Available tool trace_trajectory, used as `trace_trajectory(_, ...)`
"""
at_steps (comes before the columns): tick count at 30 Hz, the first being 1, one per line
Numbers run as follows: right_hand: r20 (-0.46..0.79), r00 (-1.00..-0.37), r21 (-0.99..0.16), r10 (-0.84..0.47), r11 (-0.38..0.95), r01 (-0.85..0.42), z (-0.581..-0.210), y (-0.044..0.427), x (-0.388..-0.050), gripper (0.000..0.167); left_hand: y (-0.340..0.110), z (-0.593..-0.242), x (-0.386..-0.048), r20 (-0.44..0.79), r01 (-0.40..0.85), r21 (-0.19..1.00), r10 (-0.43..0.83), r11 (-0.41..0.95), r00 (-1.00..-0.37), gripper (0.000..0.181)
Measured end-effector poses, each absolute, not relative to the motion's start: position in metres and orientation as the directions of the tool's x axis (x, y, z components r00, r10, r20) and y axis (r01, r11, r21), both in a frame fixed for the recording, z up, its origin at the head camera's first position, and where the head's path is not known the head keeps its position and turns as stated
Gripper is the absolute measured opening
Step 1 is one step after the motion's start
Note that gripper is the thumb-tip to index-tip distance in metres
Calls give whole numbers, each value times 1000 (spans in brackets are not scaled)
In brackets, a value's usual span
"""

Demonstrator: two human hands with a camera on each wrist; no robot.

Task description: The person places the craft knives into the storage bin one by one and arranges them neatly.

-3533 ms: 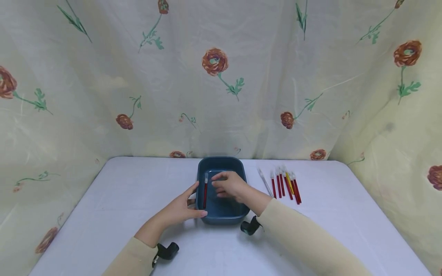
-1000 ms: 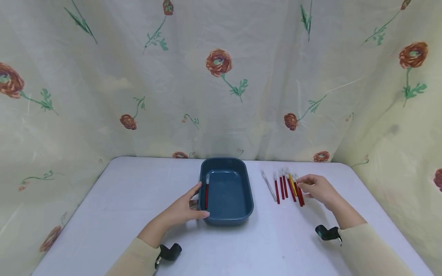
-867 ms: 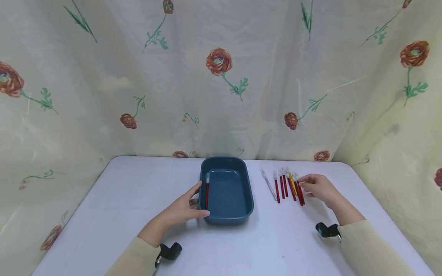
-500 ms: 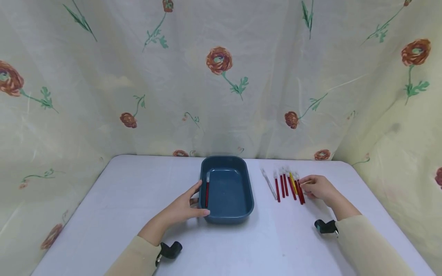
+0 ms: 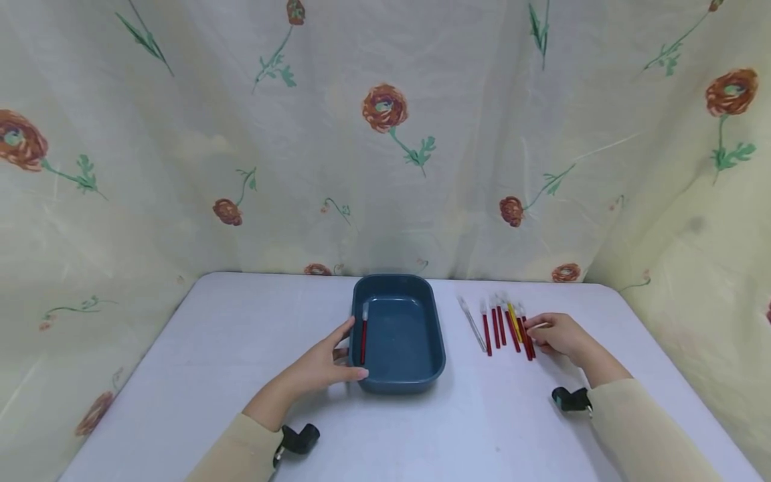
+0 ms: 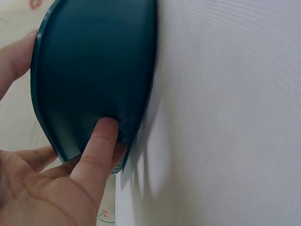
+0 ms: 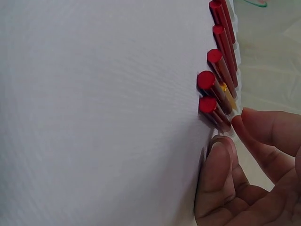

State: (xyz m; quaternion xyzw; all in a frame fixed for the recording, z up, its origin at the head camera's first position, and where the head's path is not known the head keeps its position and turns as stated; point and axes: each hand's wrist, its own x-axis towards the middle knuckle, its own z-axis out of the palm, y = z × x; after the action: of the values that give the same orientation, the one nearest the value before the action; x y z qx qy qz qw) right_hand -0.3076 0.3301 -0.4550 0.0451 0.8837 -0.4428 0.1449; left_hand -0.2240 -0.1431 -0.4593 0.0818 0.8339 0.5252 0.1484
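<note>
In the head view a dark blue plastic basin [image 5: 397,381] stands mid-table. Inside it, along the left wall, lies one slim red pen-like stick [image 5: 364,341] with a pale, clear-looking end. My left hand [image 5: 316,365] spreads along the basin's left side, thumb by the near corner; in the left wrist view a straight finger [image 6: 96,155] presses the outer wall. Further right, several red sticks [image 5: 489,335] lie with a yellow one [image 5: 515,321] among them. My right hand [image 5: 557,335] has its fingertips at the rightmost red sticks; whether they pinch one is hidden.
A clear, silvery stick [image 5: 472,325] lies between the basin and the red ones. White cloth covers the table [image 5: 421,435], and a flowered curtain [image 5: 301,167] closes off the back and sides. Black wrist cameras [image 5: 300,440] stick out beneath both forearms.
My right hand has moved from above the basin to the red sticks on the right; over the last second it barely shifts. My left hand stays at the basin's side.
</note>
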Motion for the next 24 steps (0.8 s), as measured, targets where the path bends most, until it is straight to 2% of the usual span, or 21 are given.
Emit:
trace_trajectory(12, -282, -959, -768, -25, 604, 210, -459, 336, -309, 31, -141, -459, -223, -165, -23, 894, 281, 447, -946, 106)
trace_trajectory(24, -268, -963, -693, 28, 688, 213, -458, 336, -313, 32, -141, -459, -222, -158, -20, 893, 271, 450, -949, 106)
